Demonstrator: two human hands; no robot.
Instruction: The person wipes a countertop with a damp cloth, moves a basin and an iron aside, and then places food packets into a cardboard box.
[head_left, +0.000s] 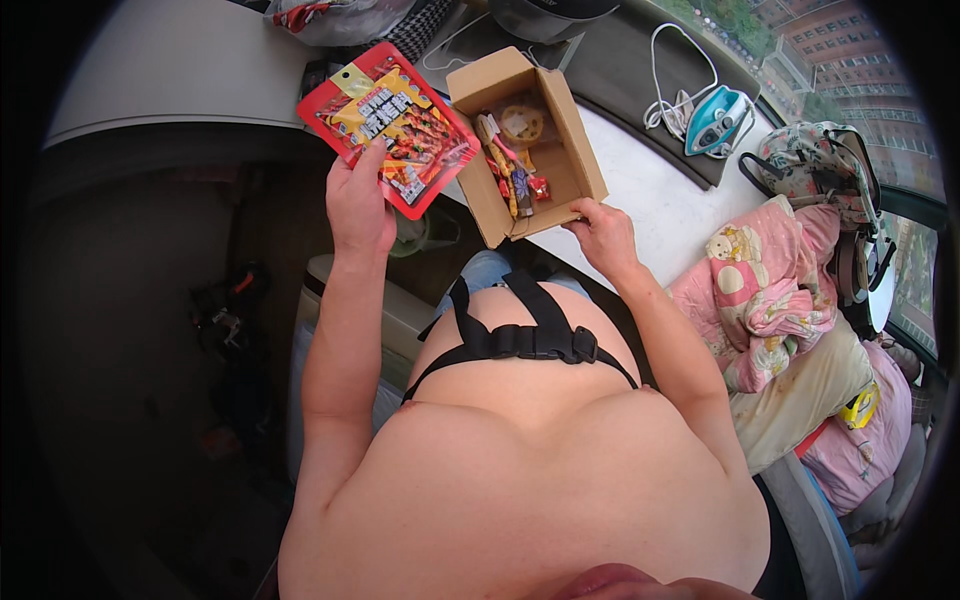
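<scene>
My left hand (364, 199) grips the lower left edge of a red and yellow printed food pouch (405, 131), its thumb on the front. The pouch is tilted and hangs just left of an open cardboard box (574, 142). At the box's near right corner, my right hand (602, 234) pinches the rim between thumb and fingers. Inside the box lie a round food item in clear wrap (523, 124), several small wrapped snacks (538, 187) and a long yellow stick-shaped packet (513, 193). The box's far left flap stands folded outward.
The box is at the edge of a white table (645, 217). A teal clothes iron (718, 124) with a white cord lies on a dark mat (622, 71). To the right are a floral backpack (817, 172) and a pink quilt (772, 285). A plastic bag (345, 19) sits at the back left.
</scene>
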